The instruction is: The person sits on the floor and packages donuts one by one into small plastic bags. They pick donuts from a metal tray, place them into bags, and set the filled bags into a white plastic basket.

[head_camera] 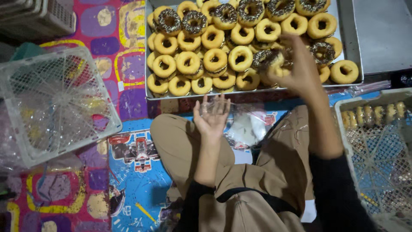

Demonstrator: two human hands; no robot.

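A metal tray (147,64) ahead of my knees is packed with plain ring doughnuts (214,60) and several topped with chocolate sprinkles (194,21). My right hand (300,68), blurred with its back to me, is over the tray's right half. Its fingers are at a sprinkled doughnut (266,58); whether they grip it is unclear. My left hand (211,116) is raised palm up over my lap with its fingers spread. A clear plastic bag (246,122) lies right next to its fingertips. I sit cross-legged in tan trousers.
An empty white mesh basket (25,81) sits on the left of the colourful play mat (128,180). At the right, another mesh basket (343,124) holds a row of doughnuts (373,114). A bare metal tray (382,34) is at top right, and stacked baskets (43,17) are at top left.
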